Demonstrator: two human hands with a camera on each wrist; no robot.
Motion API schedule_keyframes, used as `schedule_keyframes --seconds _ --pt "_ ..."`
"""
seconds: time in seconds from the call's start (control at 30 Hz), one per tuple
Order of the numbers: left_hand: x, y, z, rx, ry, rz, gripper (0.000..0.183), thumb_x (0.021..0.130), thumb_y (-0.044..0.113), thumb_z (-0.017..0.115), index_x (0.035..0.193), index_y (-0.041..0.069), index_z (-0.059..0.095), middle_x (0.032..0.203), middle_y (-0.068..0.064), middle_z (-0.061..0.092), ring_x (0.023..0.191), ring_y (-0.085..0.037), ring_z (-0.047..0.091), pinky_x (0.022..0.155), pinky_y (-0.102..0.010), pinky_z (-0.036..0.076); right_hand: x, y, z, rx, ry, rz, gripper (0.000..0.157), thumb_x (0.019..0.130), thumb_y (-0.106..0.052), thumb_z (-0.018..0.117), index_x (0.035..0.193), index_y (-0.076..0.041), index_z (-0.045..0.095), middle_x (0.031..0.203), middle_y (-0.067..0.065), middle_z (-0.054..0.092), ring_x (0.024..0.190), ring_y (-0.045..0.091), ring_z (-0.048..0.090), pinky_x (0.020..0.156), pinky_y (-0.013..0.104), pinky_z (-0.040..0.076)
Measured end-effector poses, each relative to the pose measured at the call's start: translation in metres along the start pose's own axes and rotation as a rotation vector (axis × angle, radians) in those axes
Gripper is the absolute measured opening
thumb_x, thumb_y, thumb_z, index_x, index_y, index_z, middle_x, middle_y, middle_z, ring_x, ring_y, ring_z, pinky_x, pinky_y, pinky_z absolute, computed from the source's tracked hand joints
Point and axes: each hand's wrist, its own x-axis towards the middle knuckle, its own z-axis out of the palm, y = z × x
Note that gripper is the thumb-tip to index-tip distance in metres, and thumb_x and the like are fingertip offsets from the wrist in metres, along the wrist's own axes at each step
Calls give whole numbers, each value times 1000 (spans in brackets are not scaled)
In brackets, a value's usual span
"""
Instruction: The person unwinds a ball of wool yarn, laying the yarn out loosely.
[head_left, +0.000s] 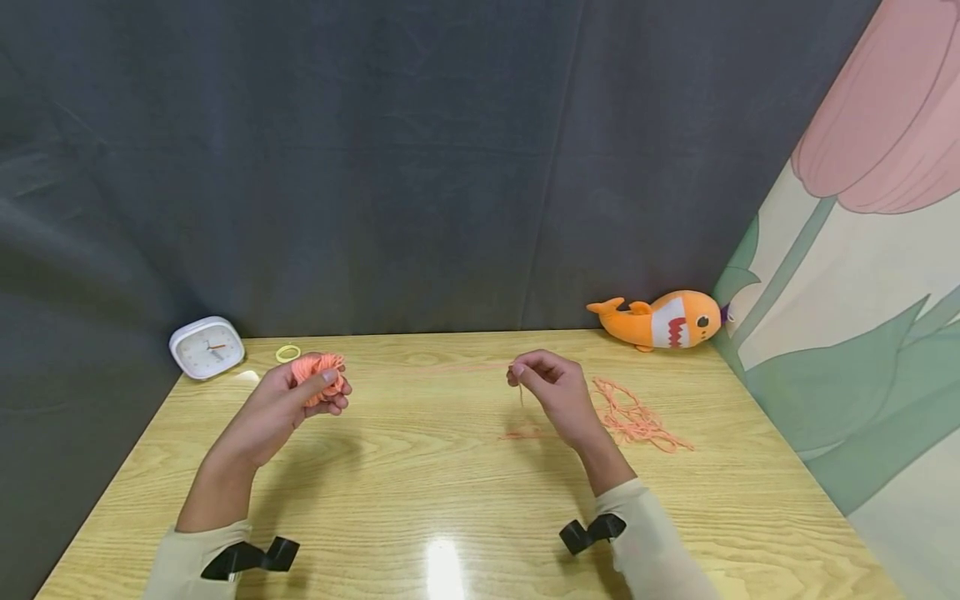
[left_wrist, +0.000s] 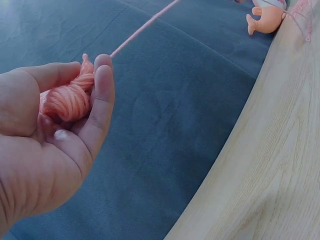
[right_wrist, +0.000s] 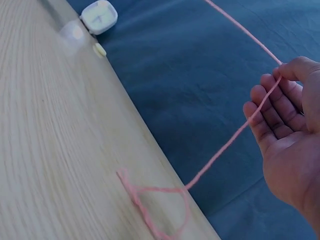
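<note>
My left hand (head_left: 288, 404) grips a small wound ball of coral-pink yarn (head_left: 318, 377) above the left part of the table. In the left wrist view the ball (left_wrist: 70, 100) sits between thumb and fingers, and a strand (left_wrist: 145, 27) runs off taut from the fingertips. My right hand (head_left: 555, 396) pinches that strand between thumb and index finger, the other fingers loosely bent. Below the pinch, the yarn (right_wrist: 217, 155) slants down across the palm to loops on the table. A loose tangle of the same yarn (head_left: 637, 417) lies beside the right wrist.
A white clock (head_left: 207, 347) stands at the table's back left corner, with a yellow ring (head_left: 288, 353) near it. An orange plush shark (head_left: 663, 321) sits at the back right. Behind the wooden table (head_left: 420, 483) hangs a dark curtain (head_left: 360, 167).
</note>
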Motion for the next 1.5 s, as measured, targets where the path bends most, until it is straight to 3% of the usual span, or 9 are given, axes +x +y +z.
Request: schedule_keyframes --seconds 0.43,0.9,1.5 --pt "-1 1 -1 5 -1 3 11 107 15 57 114 13 64 96 5 74 87 -8 72 83 -24 62 -3 -3 -27 27 67 -22 26 103 -15 65 108 10 66 92 -7 73 88 10 68 97 23 56" --pt "-2 2 -3 1 12 10 9 107 14 57 112 12 64 95 5 74 85 -7 72 83 -24 62 -6 -5 -51 46 108 -63 26 103 -10 63 106 16 64 89 -4 74 85 11 68 92 21 57" --pt "-2 3 -4 5 32 -6 13 106 15 58 118 13 64 96 4 72 86 -7 72 83 -24 62 -11 -3 -87 71 151 -93 18 105 -11 60 105 6 66 90 -4 73 90 10 67 95 19 55"
